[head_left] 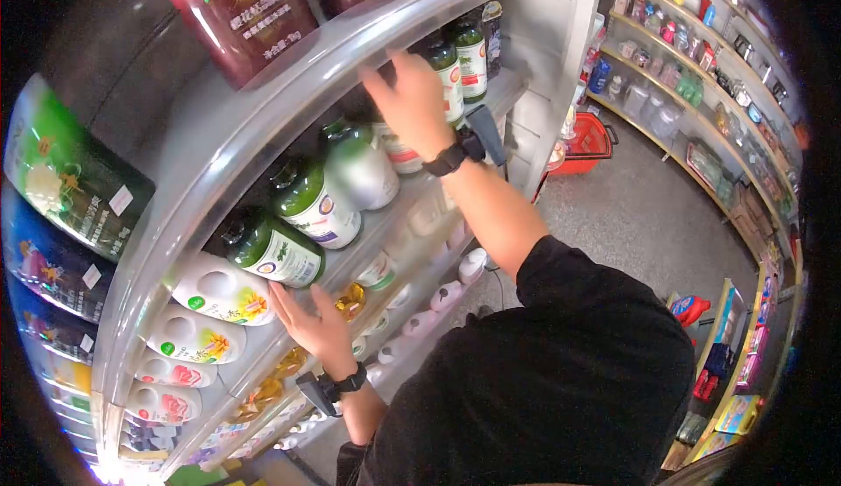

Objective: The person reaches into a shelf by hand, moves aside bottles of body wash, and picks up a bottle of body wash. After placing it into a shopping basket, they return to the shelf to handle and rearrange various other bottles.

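My left hand (314, 326) is by the lower left of the shelf, fingers stretched out and thumb apart. Its fingertips are beside a white bottle with a yellow flower label (223, 290), just below a green bottle with a white label (279, 248); whether they touch is hard to tell. Higher up, my right hand (410, 105) reaches over the bottle row with its fingers spread and nothing visible in them. Near it are a partly hidden green bottle (448, 78) and a blurred white-labelled bottle (366, 175). Another green bottle (320, 205) stands between the hands.
A clear curved shelf guard (263, 105) runs above the row. Dark red pouches (254, 21) and a green pouch (70, 170) sit on the upper shelf. Several bottles fill the lower tiers. A red basket (585, 142) is on the floor, with stocked shelves (692, 92) across the aisle.
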{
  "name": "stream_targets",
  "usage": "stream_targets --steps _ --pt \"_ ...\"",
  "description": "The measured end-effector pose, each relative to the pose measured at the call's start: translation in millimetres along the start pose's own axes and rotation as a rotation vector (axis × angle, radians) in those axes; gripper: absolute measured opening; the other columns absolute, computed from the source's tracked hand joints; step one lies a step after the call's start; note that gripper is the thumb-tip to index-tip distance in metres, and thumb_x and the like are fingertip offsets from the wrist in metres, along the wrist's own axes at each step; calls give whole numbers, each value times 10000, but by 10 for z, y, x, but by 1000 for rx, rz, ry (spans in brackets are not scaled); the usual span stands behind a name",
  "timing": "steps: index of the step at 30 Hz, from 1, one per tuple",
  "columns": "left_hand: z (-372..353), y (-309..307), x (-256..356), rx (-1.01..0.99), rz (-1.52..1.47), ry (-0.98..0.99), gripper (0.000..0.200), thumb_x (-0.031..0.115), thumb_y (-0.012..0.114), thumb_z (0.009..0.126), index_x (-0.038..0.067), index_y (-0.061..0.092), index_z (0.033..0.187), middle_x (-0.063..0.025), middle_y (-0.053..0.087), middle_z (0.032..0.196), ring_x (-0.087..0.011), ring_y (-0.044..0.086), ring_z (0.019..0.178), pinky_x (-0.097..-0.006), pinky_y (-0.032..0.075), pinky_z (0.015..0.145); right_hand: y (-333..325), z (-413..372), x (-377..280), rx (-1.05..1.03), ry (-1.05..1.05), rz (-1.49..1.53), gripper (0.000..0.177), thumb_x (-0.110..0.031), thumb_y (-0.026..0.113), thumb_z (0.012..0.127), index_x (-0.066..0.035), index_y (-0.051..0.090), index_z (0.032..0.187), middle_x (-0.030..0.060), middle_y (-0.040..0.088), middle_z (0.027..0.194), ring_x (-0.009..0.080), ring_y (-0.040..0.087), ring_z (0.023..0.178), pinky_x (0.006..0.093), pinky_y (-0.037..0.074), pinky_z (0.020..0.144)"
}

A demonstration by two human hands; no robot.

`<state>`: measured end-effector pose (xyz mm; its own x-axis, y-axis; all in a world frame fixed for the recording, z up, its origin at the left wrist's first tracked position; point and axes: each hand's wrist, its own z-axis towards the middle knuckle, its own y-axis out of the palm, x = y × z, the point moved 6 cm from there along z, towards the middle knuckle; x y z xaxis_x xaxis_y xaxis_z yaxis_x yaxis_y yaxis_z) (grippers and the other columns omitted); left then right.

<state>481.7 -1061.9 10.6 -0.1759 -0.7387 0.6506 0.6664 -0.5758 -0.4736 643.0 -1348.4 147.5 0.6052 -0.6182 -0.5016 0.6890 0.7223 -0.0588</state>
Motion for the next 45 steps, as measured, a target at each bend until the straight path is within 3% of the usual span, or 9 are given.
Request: stream_targets --steps 4,6,11,14,20,28,35,42,45 --pt "-25 33 -3 24 -20 -41 664 119 652 901 -43 374 1482 -319 395 1478 -455 413 1356 -486 362 1110 -88 50 34 -40 -25 70 390 -320 788 783 8 657 948 205 663 889 393 623 890 469 495 797" --pt "-22 2 -3 21 60 21 658 106 650 907 -39 371 1485 -325 384 1479 -451 449 1327 -472 411 1081 -363 62 156 155 -40 81 421 -352 802 772 5 657 940 189 651 942 359 599 948 441 478 845" --pt "-54 -2 -3 4 37 3 635 91 634 921 -40 373 1486 -315 363 1498 -416 493 1297 -455 430 1069 -510 317 694 208 -179 -119 381 -196 736 781 -8 611 1088 168 619 1070 366 571 1018 433 450 919" --pt "-25 3 -57 11 21 -14 635 84 631 919 -40 374 1486 -308 360 1503 -410 493 1296 -453 422 1077 -415 393 1000 118 -2 125 394 -182 727 773 1 609 1102 190 621 1083 380 583 1036 438 462 919" --pt "-36 32 -20 40 26 7 626 66 617 921 -34 376 1490 -294 346 1520 -400 479 1315 -450 417 1084 30 408 1284 -127 -18 -266 505 -370 741 811 75 600 1004 268 668 861 421 665 853 492 532 763" --pt "-50 39 -12 56 33 15 616 62 610 925 -29 382 1489 -289 335 1531 -393 470 1330 -442 417 1089 -136 304 811 -120 54 -336 415 -319 747 786 50 616 924 238 668 789 417 668 748 500 542 684" --pt "-52 71 -23 58 101 1 630 95 614 926 -3 378 1501 -297 326 1534 -400 491 1313 -464 401 1094 -337 371 727 -227 83 -334 464 -381 789 765 40 651 902 216 675 836 401 647 827 483 527 743" --pt "-63 49 17 53 137 -24 609 100 604 946 -21 373 1496 -283 346 1528 -380 485 1316 -451 423 1079 -838 776 1169 167 25 -281 409 -349 779 762 -52 685 1028 173 688 971 389 621 959 462 503 842" --pt "-41 75 5 66 244 32 606 103 601 949 -12 374 1499 -281 346 1529 -389 476 1322 -460 410 1086 -602 874 1341 -77 103 -314 430 -288 761 756 -25 648 1076 202 689 978 409 652 925 484 524 806"
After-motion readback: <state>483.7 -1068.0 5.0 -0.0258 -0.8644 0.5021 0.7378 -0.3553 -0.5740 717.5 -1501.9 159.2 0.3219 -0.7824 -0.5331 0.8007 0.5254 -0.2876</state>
